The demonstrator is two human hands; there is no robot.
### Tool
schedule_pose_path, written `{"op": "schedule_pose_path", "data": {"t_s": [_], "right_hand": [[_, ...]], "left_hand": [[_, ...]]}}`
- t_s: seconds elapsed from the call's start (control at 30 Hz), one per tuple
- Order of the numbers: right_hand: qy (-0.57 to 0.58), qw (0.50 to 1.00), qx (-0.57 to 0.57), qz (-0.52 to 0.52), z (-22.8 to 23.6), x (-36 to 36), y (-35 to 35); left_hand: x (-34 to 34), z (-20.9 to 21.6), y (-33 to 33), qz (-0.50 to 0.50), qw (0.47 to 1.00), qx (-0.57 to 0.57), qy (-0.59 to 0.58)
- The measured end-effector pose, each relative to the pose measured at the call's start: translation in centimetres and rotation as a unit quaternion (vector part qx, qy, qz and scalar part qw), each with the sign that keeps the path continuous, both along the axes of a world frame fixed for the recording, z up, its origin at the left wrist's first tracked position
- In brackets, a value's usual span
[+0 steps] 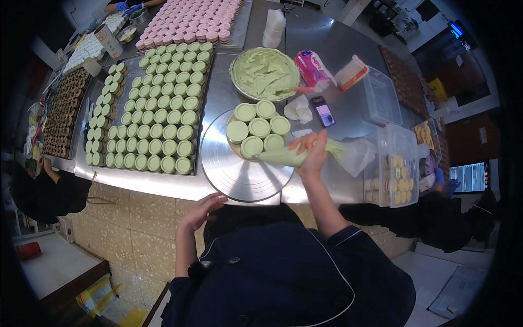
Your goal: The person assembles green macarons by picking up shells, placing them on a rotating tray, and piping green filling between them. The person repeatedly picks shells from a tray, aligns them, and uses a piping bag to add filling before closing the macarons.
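Note:
My right hand (310, 155) grips a piping bag (291, 155) full of pale green cream, its tip pointing left at a green-topped round cake (252, 146). Several such small round cakes sit together on a board atop a round metal turntable (239, 174). My left hand (202, 212) hangs open just below the counter's front edge, close to the turntable's rim, holding nothing.
A large tray (155, 109) of green-topped cakes lies left of the turntable. A bowl of green cream (265, 73), a phone (323, 111), paper, packets and clear plastic boxes (395, 163) stand behind and right. Pink cakes fill a far tray (190, 22). Other people work at both sides.

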State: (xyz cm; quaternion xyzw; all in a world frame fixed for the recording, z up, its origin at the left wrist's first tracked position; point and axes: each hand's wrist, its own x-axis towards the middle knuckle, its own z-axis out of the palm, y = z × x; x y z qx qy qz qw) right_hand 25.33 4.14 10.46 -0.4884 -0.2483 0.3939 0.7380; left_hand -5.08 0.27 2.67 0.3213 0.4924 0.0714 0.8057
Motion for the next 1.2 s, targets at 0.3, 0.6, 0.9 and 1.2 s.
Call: {"op": "schedule_pose_path", "data": {"t_s": [0.3, 0.6, 0.9, 1.2], "right_hand": [[-0.021, 1.000, 0.003, -0.005, 0.2, 0.0, 0.0], [-0.025, 1.000, -0.005, -0.014, 0.2, 0.3, -0.1], [-0.037, 0.999, -0.010, -0.014, 0.2, 0.6, -0.2], [-0.049, 0.999, -0.002, -0.018, 0.7, 0.7, -0.5]], "left_hand": [[-0.3, -1.2, 0.5, 0.265, 0.958, 0.103, -0.021], [-0.2, -1.4, 0.1, 0.287, 0.953, 0.095, -0.027], [0.1, -1.5, 0.0, 0.289, 0.952, 0.096, -0.022], [0.2, -2.8, -0.1, 0.284, 0.945, 0.152, 0.051]]}}
